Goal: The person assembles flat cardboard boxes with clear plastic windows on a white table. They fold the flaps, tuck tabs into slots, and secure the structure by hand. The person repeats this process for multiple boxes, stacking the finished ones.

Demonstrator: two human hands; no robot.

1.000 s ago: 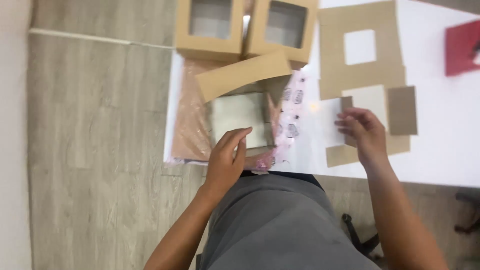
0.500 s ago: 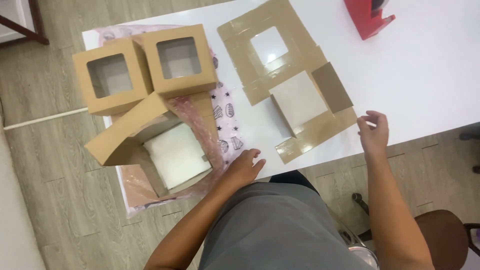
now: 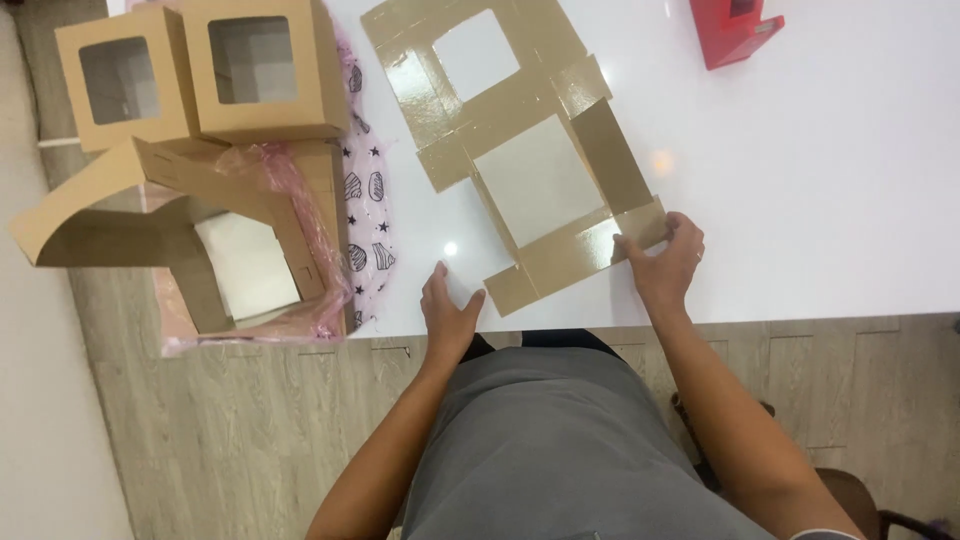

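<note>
Right hand: fingers closed in a pinch on the near right corner flap of the flat unfolded cardboard box blank, which lies spread on the white table and reaches away from the hand toward the far left; bare tabletop lies open to the hand's right, with a red object well beyond it. Left hand: open, empty, fingers spread flat at the table's near edge, just left of the blank's nearest flap. Further left of that hand: patterned pink wrapping overhanging the table's left edge, an open box, and two assembled window boxes beyond.
</note>
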